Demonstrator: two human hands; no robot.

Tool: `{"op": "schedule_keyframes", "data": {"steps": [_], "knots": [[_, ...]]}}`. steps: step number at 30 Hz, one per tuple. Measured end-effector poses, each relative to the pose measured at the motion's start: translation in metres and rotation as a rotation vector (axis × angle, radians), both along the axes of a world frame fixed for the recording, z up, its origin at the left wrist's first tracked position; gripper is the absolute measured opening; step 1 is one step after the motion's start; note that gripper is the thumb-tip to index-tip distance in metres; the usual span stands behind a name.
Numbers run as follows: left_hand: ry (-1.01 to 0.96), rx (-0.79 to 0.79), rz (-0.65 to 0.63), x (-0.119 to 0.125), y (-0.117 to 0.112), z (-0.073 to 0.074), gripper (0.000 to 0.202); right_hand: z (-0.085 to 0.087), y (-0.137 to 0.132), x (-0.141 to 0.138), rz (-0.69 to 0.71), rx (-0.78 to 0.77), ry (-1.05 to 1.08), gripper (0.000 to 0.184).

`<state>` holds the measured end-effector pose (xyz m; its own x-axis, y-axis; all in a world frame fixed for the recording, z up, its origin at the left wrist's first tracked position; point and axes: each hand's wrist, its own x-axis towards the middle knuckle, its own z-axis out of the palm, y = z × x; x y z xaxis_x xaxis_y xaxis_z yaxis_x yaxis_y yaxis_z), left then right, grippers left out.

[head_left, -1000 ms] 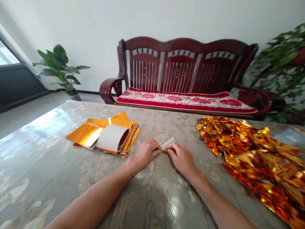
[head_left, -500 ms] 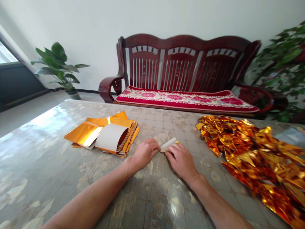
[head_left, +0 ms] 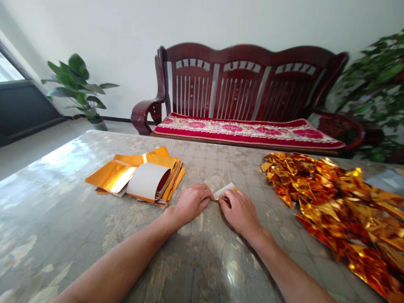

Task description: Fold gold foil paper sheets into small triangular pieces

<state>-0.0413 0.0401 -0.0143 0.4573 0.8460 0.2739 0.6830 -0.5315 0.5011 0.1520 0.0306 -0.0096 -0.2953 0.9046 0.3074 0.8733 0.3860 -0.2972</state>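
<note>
A small folded sheet of gold foil paper (head_left: 223, 191), white side up, lies on the glossy table (head_left: 63, 210) between my hands. My left hand (head_left: 191, 203) is closed, its fingers pinching the sheet's left end. Pressed together, the fingers of my right hand (head_left: 240, 211) hold down the sheet's right part, which they mostly hide. A stack of flat gold sheets (head_left: 139, 179), the top one curled with its white back showing, sits just left of my left hand. A large heap of folded gold pieces (head_left: 334, 202) covers the table to the right.
A dark red wooden bench (head_left: 249, 92) with a red floral cushion (head_left: 246, 130) stands behind the table. A potted plant (head_left: 77, 90) is on the floor at the back left, and leafy branches (head_left: 375, 92) hang at the far right.
My hands have stayed on the small sheet, with only slight finger shifts along its fold. The view has drifted a little.
</note>
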Motion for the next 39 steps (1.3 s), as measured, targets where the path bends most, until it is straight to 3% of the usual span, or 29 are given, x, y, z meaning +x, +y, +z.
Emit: {"op": "schedule_keyframes", "data": {"steps": [13, 29, 39], "knots": [[0.021, -0.017, 0.038, 0.004, -0.001, 0.006, 0.012, 0.000, -0.001, -0.001, -0.016, 0.002, -0.052, 0.012], [0.213, 0.072, 0.181, 0.017, -0.008, 0.009, 0.016, 0.008, -0.001, -0.002, -0.009, -0.098, -0.061, 0.010], [0.268, 0.039, 0.244, 0.024, -0.011, 0.014, 0.014, 0.003, 0.001, 0.001, -0.021, -0.116, -0.013, 0.005]]}}
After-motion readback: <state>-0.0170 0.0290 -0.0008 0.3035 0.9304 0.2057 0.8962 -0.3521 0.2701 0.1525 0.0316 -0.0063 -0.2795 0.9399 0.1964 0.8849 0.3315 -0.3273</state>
